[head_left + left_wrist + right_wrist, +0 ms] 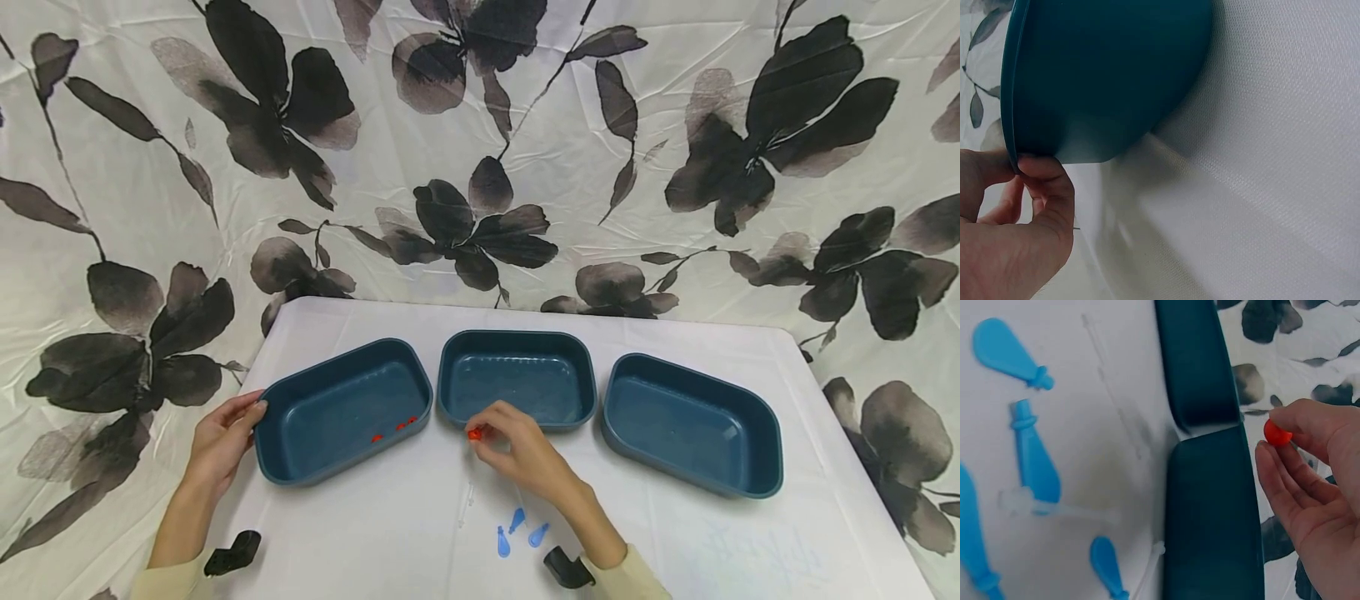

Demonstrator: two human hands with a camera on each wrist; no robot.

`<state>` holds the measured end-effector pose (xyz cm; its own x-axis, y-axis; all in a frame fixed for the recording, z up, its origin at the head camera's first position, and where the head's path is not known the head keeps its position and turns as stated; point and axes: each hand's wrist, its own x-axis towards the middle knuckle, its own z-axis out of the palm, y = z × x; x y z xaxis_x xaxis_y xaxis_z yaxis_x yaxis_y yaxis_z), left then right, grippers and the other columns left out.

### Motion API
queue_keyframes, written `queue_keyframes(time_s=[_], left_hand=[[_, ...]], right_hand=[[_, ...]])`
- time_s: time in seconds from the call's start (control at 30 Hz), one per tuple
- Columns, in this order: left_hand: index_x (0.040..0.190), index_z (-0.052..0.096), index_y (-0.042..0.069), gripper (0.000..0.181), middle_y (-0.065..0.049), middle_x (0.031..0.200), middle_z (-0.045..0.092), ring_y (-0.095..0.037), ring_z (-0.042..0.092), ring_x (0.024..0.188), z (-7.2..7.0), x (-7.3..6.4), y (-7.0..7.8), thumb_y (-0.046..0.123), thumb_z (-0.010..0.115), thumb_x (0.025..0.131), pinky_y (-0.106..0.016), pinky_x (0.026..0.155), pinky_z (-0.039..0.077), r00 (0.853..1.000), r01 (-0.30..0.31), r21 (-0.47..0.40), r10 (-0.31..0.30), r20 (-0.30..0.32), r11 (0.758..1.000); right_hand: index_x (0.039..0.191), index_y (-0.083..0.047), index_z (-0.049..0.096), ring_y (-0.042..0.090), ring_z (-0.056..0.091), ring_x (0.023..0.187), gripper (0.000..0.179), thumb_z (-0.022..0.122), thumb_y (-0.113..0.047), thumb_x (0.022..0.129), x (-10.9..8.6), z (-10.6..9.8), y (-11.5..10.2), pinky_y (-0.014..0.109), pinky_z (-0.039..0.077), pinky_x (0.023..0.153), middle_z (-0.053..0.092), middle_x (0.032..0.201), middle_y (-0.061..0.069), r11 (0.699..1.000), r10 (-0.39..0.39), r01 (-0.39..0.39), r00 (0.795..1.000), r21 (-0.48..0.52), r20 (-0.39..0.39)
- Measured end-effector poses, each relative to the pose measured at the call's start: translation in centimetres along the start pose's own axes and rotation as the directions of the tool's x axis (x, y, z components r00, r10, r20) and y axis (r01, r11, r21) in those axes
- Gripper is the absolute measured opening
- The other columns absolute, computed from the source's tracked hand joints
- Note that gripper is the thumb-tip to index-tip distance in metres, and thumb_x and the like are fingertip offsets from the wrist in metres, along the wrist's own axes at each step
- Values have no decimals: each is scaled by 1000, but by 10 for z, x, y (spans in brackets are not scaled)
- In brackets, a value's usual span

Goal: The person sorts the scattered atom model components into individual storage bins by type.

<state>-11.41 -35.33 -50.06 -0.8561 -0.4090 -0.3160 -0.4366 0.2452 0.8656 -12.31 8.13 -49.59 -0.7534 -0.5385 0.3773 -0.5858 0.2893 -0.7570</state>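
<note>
At the left, my left hand pinches the near-left rim of a dark teal bin between thumb and fingers. Several small red pieces lie inside that bin along its front wall. My right hand pinches a small, round, glossy red piece between thumb and fingertips, at the front rim of the middle teal bin. On the white table below that hand lie several blue teardrop-shaped pieces with narrow necks. Thin clear plastic pieces lie among them.
A third teal bin stands angled at the right. The white-covered table carries all three bins. A floral cloth hangs behind it. Black wrist devices show at both sleeves.
</note>
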Motion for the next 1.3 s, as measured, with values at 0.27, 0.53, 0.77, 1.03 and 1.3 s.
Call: queue_keyframes(time_s=[0.27,0.53,0.77,1.03,1.3], left_hand=[[149,49,7,56,9,113,54,0,55,95,0,0,0,41,57,105,-11,73,51,1000,12,-2,-12,-5,1000],[146,51,6,53,13,107,55,3,57,91,2,0,-1,38,59,105,-13,74,52,1000,-19,-22,19,-8,1000],[146,51,6,53,13,109,55,3,57,91,1,0,-1,38,58,105,-13,74,52,1000,-20,-24,20,-2,1000],[147,51,5,53,16,105,56,3,57,92,-1,-1,0,38,58,105,-13,74,52,1000,-21,-31,21,1,999],[147,51,5,54,18,104,57,2,57,93,-2,0,0,38,59,105,-13,75,52,1000,-24,-41,24,10,999]], right_hand=[[109,-7,72,11,65,87,21,75,2,90,17,6,-4,28,58,79,65,104,5,999,-28,30,998,37,-52],[110,-6,73,13,67,88,19,75,0,92,33,12,-7,28,59,80,65,107,6,998,-32,35,998,56,-62],[111,-1,74,15,67,87,17,74,-2,93,47,20,-6,37,60,79,65,106,7,997,-46,50,997,65,-63],[111,-2,74,17,68,87,18,73,0,93,60,30,-9,32,59,81,65,105,8,995,-44,50,997,84,-68],[112,-3,72,19,67,88,19,73,-1,94,72,37,-11,30,58,82,65,105,9,993,-26,33,998,114,-64]])
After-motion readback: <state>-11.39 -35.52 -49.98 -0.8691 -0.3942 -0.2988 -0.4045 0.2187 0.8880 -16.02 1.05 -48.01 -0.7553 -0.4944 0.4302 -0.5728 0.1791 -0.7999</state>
